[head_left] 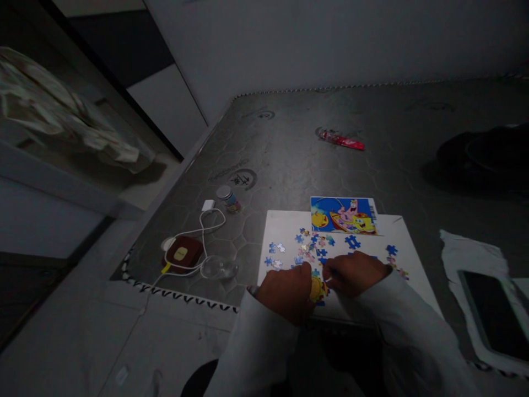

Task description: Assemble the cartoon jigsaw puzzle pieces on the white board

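Several small jigsaw puzzle pieces [306,252], mostly blue with some pink and yellow, lie scattered on a white board [276,226]. My left hand [288,292] is closed at the board's near edge, its fingers against a yellow joined section of puzzle pieces [316,289]. My right hand [356,272] reaches in from the other side, its thumb and finger pinched at that section's right edge on a small puzzle piece, mostly hidden. Loose blue pieces [352,241] lie beyond the right hand. A colourful cartoon picture card [343,215] rests on the board's far edge.
Left of the board are a small jar [228,199], a white cable [202,231], a brown box [184,252] and a clear plastic item [221,268]. A phone [494,311] lies at right. Farther back are a red packet [341,139] and a dark object [487,157].
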The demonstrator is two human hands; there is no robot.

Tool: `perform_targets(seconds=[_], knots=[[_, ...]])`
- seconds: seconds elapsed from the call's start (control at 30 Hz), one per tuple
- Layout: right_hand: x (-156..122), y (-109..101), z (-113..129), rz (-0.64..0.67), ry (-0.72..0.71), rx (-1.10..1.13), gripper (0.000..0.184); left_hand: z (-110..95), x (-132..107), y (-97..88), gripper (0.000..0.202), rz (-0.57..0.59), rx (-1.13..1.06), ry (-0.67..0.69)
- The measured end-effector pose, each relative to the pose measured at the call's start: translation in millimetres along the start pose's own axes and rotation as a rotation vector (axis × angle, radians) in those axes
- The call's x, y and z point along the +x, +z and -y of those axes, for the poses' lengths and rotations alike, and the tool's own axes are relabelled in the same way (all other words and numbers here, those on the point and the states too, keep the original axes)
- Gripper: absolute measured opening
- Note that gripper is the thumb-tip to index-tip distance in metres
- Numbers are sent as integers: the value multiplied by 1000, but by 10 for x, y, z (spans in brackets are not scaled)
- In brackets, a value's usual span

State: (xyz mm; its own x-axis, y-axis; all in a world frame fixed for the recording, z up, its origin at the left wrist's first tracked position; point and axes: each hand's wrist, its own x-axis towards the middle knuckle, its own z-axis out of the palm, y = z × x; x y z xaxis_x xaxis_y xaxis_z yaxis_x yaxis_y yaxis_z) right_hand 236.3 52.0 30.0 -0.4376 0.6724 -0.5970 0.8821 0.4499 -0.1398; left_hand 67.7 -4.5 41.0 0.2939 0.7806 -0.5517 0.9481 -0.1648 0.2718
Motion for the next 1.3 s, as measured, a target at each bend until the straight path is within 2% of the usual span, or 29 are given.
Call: perform_targets(seconds=[0.43,0.63,0.87,1.03,1.3], knots=[[-20,14,32,-31,15,15,18,7,6,-30,44,26,12,-7],[-41,-67,64,1,10,21,27,19,3,-26,40,30,-5,-25],[-112,-186,158,30,6,50,23,-51,-11,-65,41,62,59,-73],[-104,-169,164,37,3,70,24,-74,-31,-120,41,87,59,-92],[-84,-64,121,-7,-9,95,42,-81,-26,-127,41,90,54,-105]])
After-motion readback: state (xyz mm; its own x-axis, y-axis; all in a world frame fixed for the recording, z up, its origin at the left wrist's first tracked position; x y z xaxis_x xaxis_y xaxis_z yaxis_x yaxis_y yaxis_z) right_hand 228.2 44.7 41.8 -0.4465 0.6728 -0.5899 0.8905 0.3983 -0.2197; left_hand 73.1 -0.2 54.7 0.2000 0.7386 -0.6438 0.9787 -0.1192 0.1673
